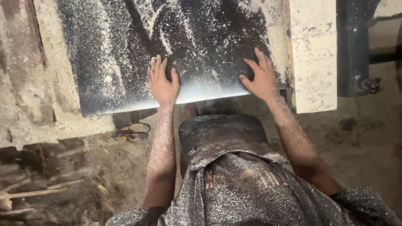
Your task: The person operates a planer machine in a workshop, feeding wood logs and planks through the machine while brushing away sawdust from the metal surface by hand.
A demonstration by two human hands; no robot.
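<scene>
Both your hands lie flat and open, gripping nothing: left hand (162, 84) and right hand (261, 77) press on the near edge of the dark flat sawdust-covered board (176, 38). You seem mid-push; next, keep even pressure along the pale fence (313, 42).

One camera, worn on the head, looks steeply down from close above at both hands on a dusty dark board (176, 43), the person's lap and the floor (73, 194) below.

Left hand (162, 82) and right hand (260, 77) flat on dusty dark board (124, 47), fingers spread
</scene>
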